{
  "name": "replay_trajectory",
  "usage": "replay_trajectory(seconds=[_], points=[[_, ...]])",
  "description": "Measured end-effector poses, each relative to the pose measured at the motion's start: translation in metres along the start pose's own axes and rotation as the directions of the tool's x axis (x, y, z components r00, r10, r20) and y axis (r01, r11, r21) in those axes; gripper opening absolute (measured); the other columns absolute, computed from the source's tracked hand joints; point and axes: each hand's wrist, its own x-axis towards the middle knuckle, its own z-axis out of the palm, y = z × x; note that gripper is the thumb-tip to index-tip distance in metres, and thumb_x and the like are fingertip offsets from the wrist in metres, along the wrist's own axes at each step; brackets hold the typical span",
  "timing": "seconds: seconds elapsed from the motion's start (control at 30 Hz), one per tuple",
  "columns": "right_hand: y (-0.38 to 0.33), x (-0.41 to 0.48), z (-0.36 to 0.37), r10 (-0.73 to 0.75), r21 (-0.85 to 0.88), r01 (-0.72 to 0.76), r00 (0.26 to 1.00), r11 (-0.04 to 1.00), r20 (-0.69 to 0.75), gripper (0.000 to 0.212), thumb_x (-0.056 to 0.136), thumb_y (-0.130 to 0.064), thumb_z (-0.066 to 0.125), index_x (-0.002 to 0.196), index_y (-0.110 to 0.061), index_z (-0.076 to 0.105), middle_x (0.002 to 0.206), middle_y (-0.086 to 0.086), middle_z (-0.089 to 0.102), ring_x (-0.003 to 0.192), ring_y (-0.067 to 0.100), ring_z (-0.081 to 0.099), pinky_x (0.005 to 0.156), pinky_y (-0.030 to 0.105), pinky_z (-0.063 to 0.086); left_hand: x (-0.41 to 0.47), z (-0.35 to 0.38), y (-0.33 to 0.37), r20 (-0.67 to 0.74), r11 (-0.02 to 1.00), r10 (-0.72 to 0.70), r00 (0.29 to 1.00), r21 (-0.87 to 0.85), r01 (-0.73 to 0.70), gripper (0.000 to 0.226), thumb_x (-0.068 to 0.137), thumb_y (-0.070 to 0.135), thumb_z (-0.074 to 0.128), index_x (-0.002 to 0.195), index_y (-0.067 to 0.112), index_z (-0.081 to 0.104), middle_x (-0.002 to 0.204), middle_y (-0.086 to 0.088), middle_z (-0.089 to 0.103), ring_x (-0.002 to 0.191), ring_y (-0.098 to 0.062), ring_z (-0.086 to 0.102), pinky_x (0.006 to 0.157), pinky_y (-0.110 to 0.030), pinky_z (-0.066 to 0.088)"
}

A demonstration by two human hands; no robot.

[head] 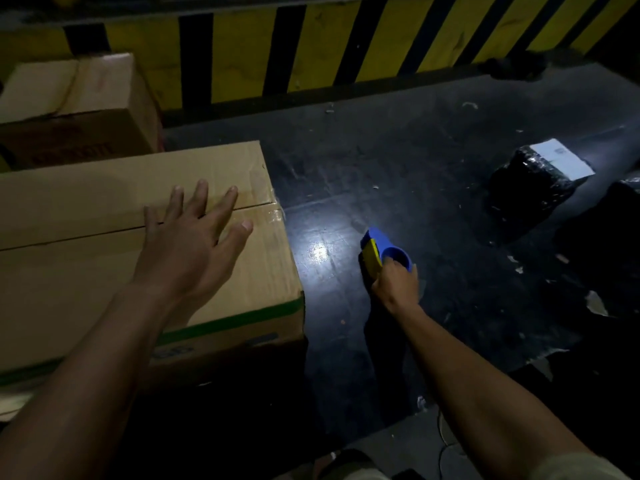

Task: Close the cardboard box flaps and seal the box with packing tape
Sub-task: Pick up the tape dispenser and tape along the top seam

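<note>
Item one: cardboard box (76, 282), large, plain brown with a green band (242, 318) along its near side, standing on the dark floor (415, 161). Both top flaps lie down flat and meet at a centre seam (86, 235). A short glossy strip of clear tape (268, 213) shows at the seam's right end; whether it runs further along we cannot tell. We judge the board stiff along its edges but springy at mid-flap, and the box weighty enough to stay put under tape pressure. It is best steadied by pressing flat beside the seam, not by gripping a corner. Item two: left hand (194, 247), fingers straight and spread, palm laid across the seam towards the box's right end. Item three: right hand (394, 284), curled firmly round a blue and yellow tape dispenser (379, 245), held off the box's right side, low over the floor and not touching the box. Item four: a second cardboard box (79, 109), closed, just behind the first. Item five: a black-wrapped parcel (533, 181) with a white label, well to the right of the box. Item six: a yellow and black striped barrier (311, 46) beyond the box.
</note>
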Motion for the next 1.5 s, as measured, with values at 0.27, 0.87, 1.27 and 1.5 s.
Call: replay_trajectory(seconds=[0.27, 0.87, 1.27, 1.5], points=[[-0.052, -0.012, -0.092, -0.130, 0.377, 0.196, 0.972, 0.905, -0.194, 0.013, 0.083, -0.013, 0.049, 0.095, -0.012, 0.055, 0.086, 0.014, 0.062, 0.083, 0.039, 0.059, 0.066, 0.036, 0.038, -0.001, -0.005, -0.001, 0.013, 1.000, -0.005, 1.000, -0.005, 0.005, 0.075, 0.089, 0.078, 0.003, 0.157, 0.047, 0.007, 0.168, 0.001, -0.001, 0.154, -0.027, -0.006, 0.120, -0.061, -0.003], [-0.271, -0.094, -0.216, -0.587, 0.405, 0.656, 0.754, 0.638, -0.296, 0.059, 0.078, -0.046, 0.075, 0.129, -0.023, 0.055, 0.117, -0.004, 0.065, 0.101, 0.013, 0.063, 0.084, 0.038, 0.056, -0.052, -0.057, -0.133, 0.001, 0.989, -0.142, 0.990, -0.026, 0.142, 0.059, 0.103, 0.058, 0.024, 0.158, 0.036, 0.022, 0.168, -0.002, 0.013, 0.154, -0.028, 0.007, 0.123, -0.053, 0.009], [-0.414, -0.117, -0.181, -0.822, 0.186, 0.826, 0.557, 0.532, -0.122, 0.059, 0.086, -0.048, 0.064, 0.134, -0.019, 0.047, 0.123, 0.005, 0.061, 0.103, 0.020, 0.060, 0.086, 0.042, 0.054, -0.088, -0.086, -0.255, -0.022, 0.904, -0.369, 0.929, -0.240, 0.354, 0.063, 0.104, 0.047, 0.037, 0.159, 0.020, 0.023, 0.168, -0.006, 0.010, 0.154, -0.029, 0.009, 0.122, -0.054, 0.008], [-0.455, -0.117, -0.158, -0.881, 0.161, 0.872, 0.473, 0.462, -0.032, 0.056, 0.092, -0.044, 0.061, 0.142, -0.026, 0.042, 0.132, 0.003, 0.057, 0.110, 0.018, 0.058, 0.088, 0.037, 0.052, -0.082, -0.093, -0.280, 0.011, 0.754, -0.428, 0.904, -0.547, 0.363, 0.057, 0.104, 0.025, 0.048, 0.157, 0.018, 0.029, 0.165, -0.004, 0.023, 0.150, -0.029, 0.024, 0.117, -0.038, 0.027]])
